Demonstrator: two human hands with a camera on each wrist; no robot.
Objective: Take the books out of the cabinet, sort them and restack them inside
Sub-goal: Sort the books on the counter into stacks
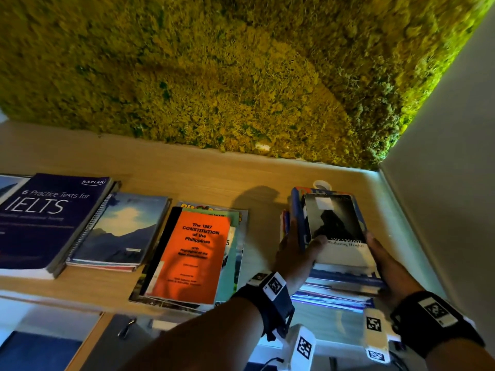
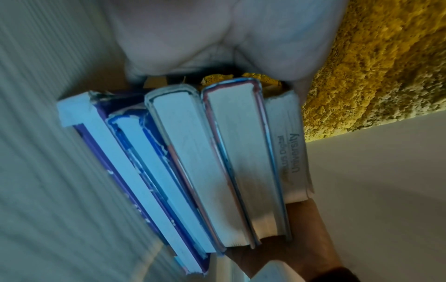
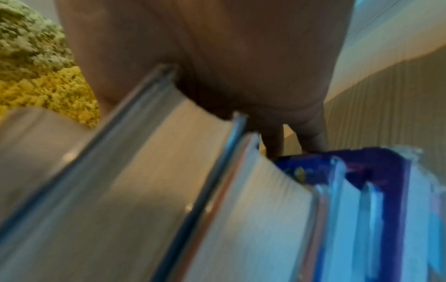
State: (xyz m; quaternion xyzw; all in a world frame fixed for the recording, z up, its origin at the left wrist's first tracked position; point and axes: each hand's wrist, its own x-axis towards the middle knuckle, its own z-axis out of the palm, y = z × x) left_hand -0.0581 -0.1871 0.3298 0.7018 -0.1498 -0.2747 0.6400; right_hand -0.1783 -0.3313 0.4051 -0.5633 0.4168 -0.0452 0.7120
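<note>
I have both hands clamped on the stack of books (image 1: 338,253): left hand (image 1: 296,257) wraps its left side with the thumb over the top cover, right hand (image 1: 383,253) presses the right edge. The stack's near end overhangs the wooden top's (image 1: 209,178) front edge. The white wall (image 1: 442,196) is just beside on the right. Leftward, the orange booklet (image 1: 194,255) pile is near, the IELTS book (image 1: 45,220) well apart. Bare wood lies beyond, up to the moss wall (image 1: 214,70).
</note>
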